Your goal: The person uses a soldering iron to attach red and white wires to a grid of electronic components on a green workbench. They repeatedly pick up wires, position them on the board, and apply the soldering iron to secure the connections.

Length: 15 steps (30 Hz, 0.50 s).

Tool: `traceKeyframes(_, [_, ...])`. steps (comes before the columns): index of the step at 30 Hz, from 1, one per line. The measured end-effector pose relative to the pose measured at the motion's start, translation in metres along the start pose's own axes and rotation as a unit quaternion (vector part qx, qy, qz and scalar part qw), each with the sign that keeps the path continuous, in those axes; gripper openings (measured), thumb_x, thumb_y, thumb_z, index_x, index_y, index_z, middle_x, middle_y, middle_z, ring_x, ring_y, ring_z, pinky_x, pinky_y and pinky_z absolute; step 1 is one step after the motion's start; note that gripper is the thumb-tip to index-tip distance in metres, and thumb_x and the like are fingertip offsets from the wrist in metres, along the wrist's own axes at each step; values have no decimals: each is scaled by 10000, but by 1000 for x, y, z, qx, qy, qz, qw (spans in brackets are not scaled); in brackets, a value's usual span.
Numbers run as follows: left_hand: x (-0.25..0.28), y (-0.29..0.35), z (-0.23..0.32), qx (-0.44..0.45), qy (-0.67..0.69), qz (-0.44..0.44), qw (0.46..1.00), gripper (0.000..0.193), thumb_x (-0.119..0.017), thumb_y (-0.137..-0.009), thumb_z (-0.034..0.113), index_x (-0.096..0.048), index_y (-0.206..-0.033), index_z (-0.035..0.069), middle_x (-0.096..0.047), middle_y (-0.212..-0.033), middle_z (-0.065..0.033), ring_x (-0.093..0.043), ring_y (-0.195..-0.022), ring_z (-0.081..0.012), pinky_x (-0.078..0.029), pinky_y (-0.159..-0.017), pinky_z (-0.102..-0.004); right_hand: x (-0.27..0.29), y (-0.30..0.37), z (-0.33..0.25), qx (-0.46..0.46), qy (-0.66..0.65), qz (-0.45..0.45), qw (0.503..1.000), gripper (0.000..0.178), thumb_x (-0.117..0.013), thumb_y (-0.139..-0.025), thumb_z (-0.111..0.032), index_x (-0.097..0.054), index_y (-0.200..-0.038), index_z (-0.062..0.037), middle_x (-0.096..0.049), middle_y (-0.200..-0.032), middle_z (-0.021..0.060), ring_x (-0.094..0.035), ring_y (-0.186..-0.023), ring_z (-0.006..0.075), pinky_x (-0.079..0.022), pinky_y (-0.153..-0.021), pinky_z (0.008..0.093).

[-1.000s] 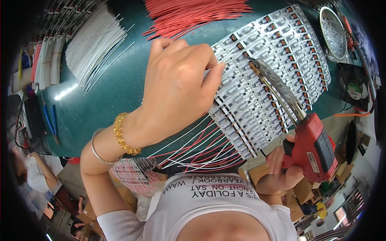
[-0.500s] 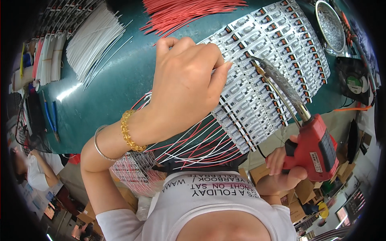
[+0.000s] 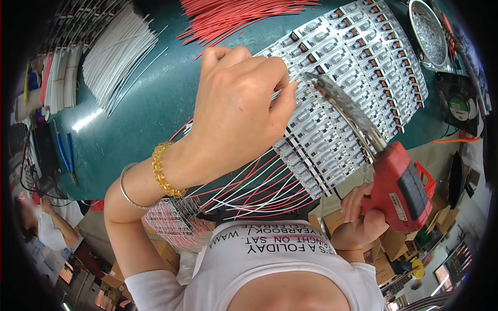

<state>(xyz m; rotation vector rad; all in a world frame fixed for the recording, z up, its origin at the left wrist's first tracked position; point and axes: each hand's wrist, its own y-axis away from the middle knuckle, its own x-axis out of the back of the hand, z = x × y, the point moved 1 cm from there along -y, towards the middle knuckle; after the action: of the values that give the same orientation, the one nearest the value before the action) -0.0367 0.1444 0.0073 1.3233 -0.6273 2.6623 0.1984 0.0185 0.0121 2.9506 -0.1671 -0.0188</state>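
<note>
My left hand (image 3: 241, 103) reaches over the near left part of a panel of small circuit boards (image 3: 332, 114). Its thumb and forefinger are pinched together, with a thin white wire (image 3: 278, 93) showing between them, partly hidden. In my right hand (image 3: 365, 217) is a red soldering gun (image 3: 399, 189), gripped by its handle. The gun's metal tip (image 3: 311, 78) is over the boards, just right of my left fingertips. Red and white wires (image 3: 254, 189) run from the panel's near left edge toward my body, passing beneath my left wrist.
White wires (image 3: 116, 62) and red wires (image 3: 238, 18) lie in piles at the back of the green table (image 3: 140, 132). Blue-handled tweezers or pliers (image 3: 67, 150) lie at left. A round metal bowl (image 3: 428, 33) and a black fan (image 3: 456, 103) stand at right. Another person (image 3: 52, 223) sits far left.
My right hand has shifted the soldering gun left, bringing its tip nearer my left fingertips. My left hand has barely moved and stays pinched.
</note>
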Motion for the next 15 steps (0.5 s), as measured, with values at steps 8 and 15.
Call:
traceKeyframes(8, [-1,0,0,-5,6,7,1000,149,-725,-760,91,-603,-675,72,-548,-613,-3,-482,-614,-171,-352,-746,-324,-3,-3,-6,14,15,16,1000,882,-577,-841,-642,-393,-1253,116,-443,-468,-13,-424,-369,98,-385,-405,232])
traceKeyframes(15, [-1,1,1,7,25,11,1000,140,-732,-759,97,-613,-690,71,-563,-648,-6,-502,-673,-183,-350,-756,-329,3,3,-3,-6,-22,9,1000,925,-565,-825,-673,-390,-1264,121,-451,-468,-18,-430,-369,98,-386,-406,233])
